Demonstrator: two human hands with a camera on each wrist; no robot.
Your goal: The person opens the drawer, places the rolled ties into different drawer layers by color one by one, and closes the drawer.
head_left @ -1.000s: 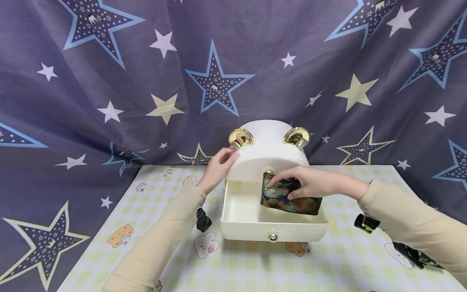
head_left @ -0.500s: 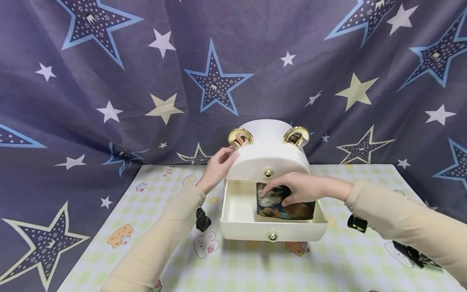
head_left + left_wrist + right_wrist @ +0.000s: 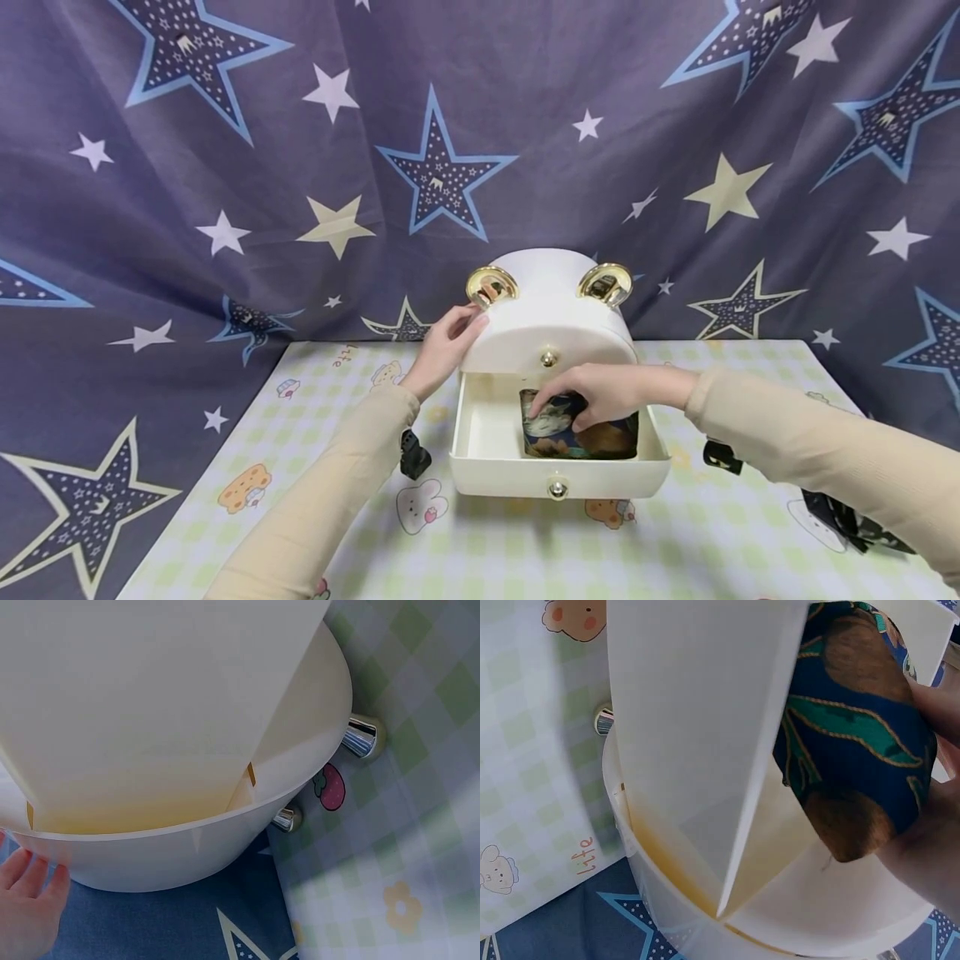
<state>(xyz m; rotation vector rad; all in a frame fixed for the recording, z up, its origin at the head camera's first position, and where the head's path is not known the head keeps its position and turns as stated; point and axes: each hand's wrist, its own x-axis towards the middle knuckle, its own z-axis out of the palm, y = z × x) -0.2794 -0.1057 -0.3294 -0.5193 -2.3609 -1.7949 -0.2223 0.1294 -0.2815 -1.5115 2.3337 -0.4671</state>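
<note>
A white storage box with two gold ear-shaped pieces stands on the table, its lower drawer pulled out toward me. My right hand grips a dark blue fabric pouch patterned in brown and green. The pouch is down in the right part of the drawer, its lower edge hidden behind the drawer front. In the right wrist view, fingers and thumb hold the pouch beside the drawer wall. My left hand rests against the box's left side, below the left gold ear; its fingers touch the white body.
A checked tablecloth with cartoon prints covers the table. Behind the box hangs a purple curtain with stars. A black patterned item lies at the right, partly under the right sleeve. Gold knobs stick out from the drawer fronts.
My right hand has lowered the pouch and brought it slightly left into the open drawer, baring the upper knob. The left hand stays on the box's side.
</note>
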